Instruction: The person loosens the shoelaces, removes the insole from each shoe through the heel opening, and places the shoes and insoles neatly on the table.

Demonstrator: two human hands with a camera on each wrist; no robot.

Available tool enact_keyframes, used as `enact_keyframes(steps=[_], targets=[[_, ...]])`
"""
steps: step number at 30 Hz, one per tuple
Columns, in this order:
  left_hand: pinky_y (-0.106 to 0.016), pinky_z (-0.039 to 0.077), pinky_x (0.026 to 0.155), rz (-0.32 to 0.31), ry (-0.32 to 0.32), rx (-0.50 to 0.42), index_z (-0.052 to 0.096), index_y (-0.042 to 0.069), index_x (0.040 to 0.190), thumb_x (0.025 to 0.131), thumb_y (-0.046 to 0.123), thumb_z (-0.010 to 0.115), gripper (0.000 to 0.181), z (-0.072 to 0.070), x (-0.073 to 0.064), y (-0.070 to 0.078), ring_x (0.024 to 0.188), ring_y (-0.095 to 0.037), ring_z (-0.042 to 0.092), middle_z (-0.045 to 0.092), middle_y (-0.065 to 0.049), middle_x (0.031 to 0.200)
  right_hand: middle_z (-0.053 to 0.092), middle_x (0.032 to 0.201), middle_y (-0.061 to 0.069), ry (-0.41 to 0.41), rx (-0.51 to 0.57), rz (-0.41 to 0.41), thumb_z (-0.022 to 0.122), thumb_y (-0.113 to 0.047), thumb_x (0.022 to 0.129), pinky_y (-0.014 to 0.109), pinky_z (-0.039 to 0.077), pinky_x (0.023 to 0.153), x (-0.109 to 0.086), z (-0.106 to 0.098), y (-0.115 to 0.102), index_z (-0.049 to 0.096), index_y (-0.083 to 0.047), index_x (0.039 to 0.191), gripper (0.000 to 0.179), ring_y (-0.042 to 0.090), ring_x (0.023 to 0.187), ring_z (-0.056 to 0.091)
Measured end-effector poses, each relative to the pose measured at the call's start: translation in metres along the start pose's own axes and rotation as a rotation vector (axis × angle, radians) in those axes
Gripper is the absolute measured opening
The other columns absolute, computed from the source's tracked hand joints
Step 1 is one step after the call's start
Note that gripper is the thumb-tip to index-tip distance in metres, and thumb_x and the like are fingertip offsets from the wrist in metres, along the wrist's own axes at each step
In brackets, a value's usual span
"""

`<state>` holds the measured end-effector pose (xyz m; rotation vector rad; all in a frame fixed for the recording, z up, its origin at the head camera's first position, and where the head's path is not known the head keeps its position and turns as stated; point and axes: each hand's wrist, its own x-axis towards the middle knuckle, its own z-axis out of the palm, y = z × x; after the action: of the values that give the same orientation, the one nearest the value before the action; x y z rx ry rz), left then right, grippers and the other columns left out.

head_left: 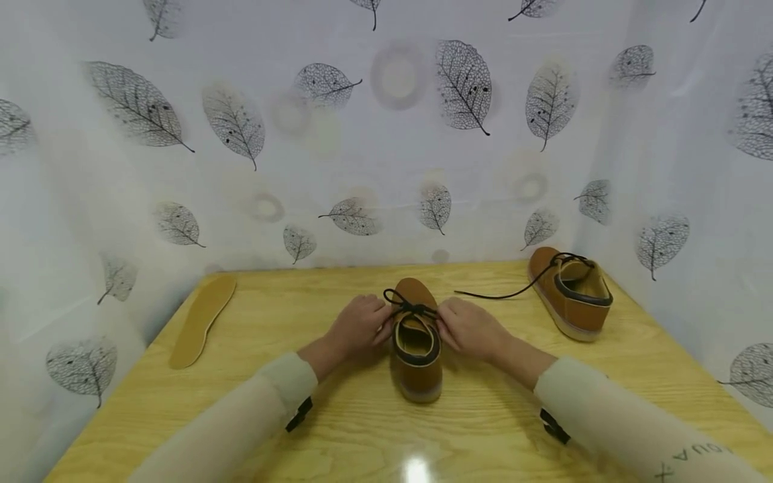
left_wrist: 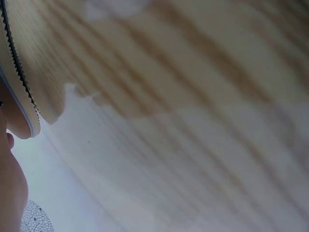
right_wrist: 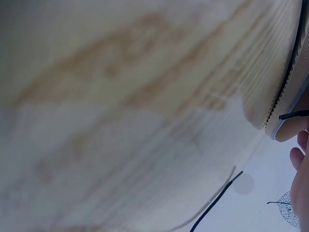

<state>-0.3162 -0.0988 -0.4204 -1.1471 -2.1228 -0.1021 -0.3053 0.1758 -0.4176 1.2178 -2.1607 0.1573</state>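
A brown shoe (head_left: 421,379) stands on the table in the middle of the head view, toe pointing away. Its black shoelace (head_left: 417,308) is in a bow over the tongue, with a loop out to the left. My left hand (head_left: 361,323) pinches the lace at the shoe's left side. On the opposite side, my right hand (head_left: 474,329) pinches the lace too. Both wrist views catch only the edge of the sole (left_wrist: 29,111) and part of each hand. In the right wrist view a black lace end (right_wrist: 293,115) shows by the fingers.
A second brown shoe (head_left: 576,302) stands at the back right, its long black lace (head_left: 507,296) trailing left over the wooden table (head_left: 362,443). A tan insole (head_left: 204,320) lies at the left. A leaf-print curtain (head_left: 386,147) hangs behind and at both sides.
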Motion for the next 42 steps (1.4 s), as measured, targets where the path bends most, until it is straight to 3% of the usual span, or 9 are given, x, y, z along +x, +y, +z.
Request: enact_keyframes(steps=[7,15,19,24,30,36,42], targets=[[-0.035,0.046,0.065,-0.009,-0.012,0.017,0.069,0.012,0.093,0.091,0.019,0.063,0.008,-0.0023,0.0001,0.0008,0.070,-0.018,0.059,0.065,-0.001,0.078,0.056,0.078,0.002,0.043,-0.054,0.008,0.057,-0.013,0.089,0.033,0.048,0.064,0.0010,-0.0011,-0.0010,0.057,-0.008,0.086,0.006,0.017,0.069,0.054],[-0.036,0.048,0.068,-0.012,-0.005,0.016,0.069,0.014,0.091,0.090,0.018,0.063,0.007,-0.0028,-0.0008,0.0007,0.072,-0.019,0.060,0.067,0.000,0.081,0.055,0.071,0.001,0.078,-0.099,0.020,0.057,-0.013,0.085,0.040,0.057,0.080,0.0006,-0.0004,-0.0009,0.056,-0.010,0.080,0.006,0.018,0.064,0.055],[-0.036,0.047,0.066,-0.015,-0.005,0.012,0.069,0.014,0.090,0.090,0.018,0.063,0.007,-0.0026,-0.0008,0.0014,0.071,-0.019,0.059,0.067,0.000,0.079,0.051,0.068,0.000,0.079,-0.127,0.024,0.056,-0.014,0.084,0.036,0.056,0.073,-0.0004,0.0001,0.0003,0.052,-0.010,0.076,0.009,0.018,0.061,0.052],[-0.036,0.046,0.067,-0.038,-0.026,0.001,0.069,0.013,0.090,0.089,0.018,0.063,0.008,-0.0033,-0.0006,0.0017,0.072,-0.020,0.059,0.067,0.000,0.078,0.044,0.063,-0.002,0.054,-0.172,0.032,0.053,-0.014,0.084,0.030,0.043,0.056,-0.0011,-0.0011,0.0016,0.048,-0.012,0.072,0.013,0.015,0.056,0.042],[-0.035,0.046,0.067,-0.054,-0.049,-0.013,0.069,0.013,0.088,0.088,0.016,0.063,0.006,-0.0046,-0.0004,0.0011,0.072,-0.020,0.059,0.067,-0.001,0.078,0.037,0.060,-0.003,0.025,-0.197,0.038,0.051,-0.014,0.081,0.027,0.034,0.053,-0.0015,-0.0019,0.0026,0.044,-0.013,0.070,0.013,0.013,0.054,0.036],[-0.035,0.047,0.067,-0.065,-0.075,-0.026,0.070,0.012,0.090,0.087,0.016,0.064,0.008,-0.0022,-0.0005,0.0002,0.072,-0.019,0.059,0.067,0.000,0.077,0.036,0.058,-0.004,-0.002,-0.207,0.049,0.057,-0.012,0.078,0.027,0.034,0.053,-0.0023,-0.0021,0.0020,0.043,-0.013,0.068,0.017,0.014,0.053,0.035],[-0.034,0.045,0.064,-0.079,-0.083,-0.048,0.067,0.012,0.084,0.087,0.016,0.064,0.005,-0.0014,-0.0010,0.0005,0.066,-0.019,0.054,0.061,0.000,0.070,0.040,0.057,-0.003,-0.092,-0.228,0.108,0.063,-0.013,0.077,0.030,0.039,0.053,-0.0026,-0.0030,0.0000,0.045,-0.013,0.068,0.020,0.016,0.054,0.042]])
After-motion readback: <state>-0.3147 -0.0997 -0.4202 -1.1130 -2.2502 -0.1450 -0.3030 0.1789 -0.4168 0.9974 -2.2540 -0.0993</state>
